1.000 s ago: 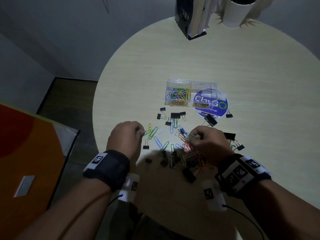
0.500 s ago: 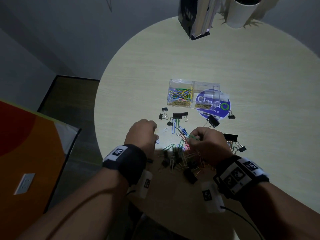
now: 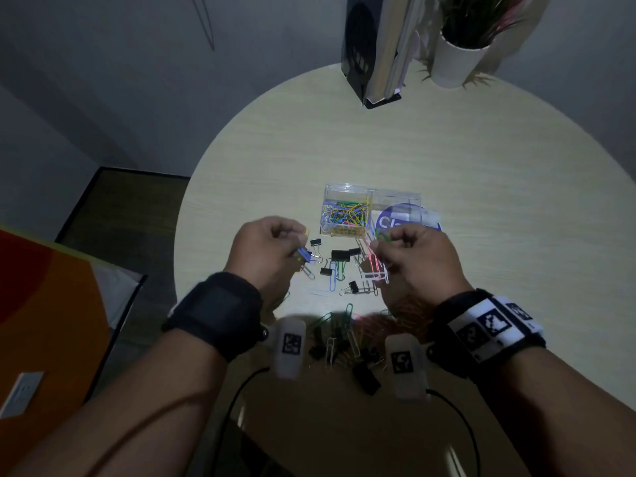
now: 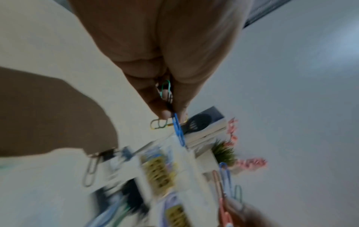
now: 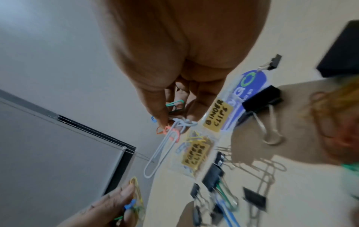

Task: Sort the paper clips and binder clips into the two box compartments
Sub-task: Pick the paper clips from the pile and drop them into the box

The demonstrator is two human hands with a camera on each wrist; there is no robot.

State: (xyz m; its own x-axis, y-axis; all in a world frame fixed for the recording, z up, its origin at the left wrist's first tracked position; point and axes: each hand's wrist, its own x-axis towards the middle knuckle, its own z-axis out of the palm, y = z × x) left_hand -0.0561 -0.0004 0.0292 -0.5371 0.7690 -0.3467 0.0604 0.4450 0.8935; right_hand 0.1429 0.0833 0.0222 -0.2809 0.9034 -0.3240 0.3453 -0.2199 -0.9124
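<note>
A clear two-compartment box (image 3: 371, 196) stands mid-table; its left half, labelled paper clips (image 5: 195, 155), holds several coloured paper clips (image 3: 346, 215), and its right half, labelled binder clips (image 5: 217, 115), looks bare. My left hand (image 3: 296, 244) is raised just left of the box and pinches blue, green and yellow paper clips (image 4: 177, 129). My right hand (image 3: 382, 249) is lifted in front of the box and pinches a bunch of white, pink and green paper clips (image 5: 165, 147). Black binder clips (image 3: 340, 255) and loose paper clips (image 3: 335, 333) lie scattered below both hands.
A round blue lid or sticker (image 3: 426, 218) lies under the box's right side. A black file holder (image 3: 373, 46) and a white plant pot (image 3: 454, 62) stand at the table's far edge. The round table's (image 3: 481, 201) left rim drops to a dark floor.
Both hands have lifted off the pile and moved forward toward the box, each carrying paper clips. The head view has tilted to follow them.
</note>
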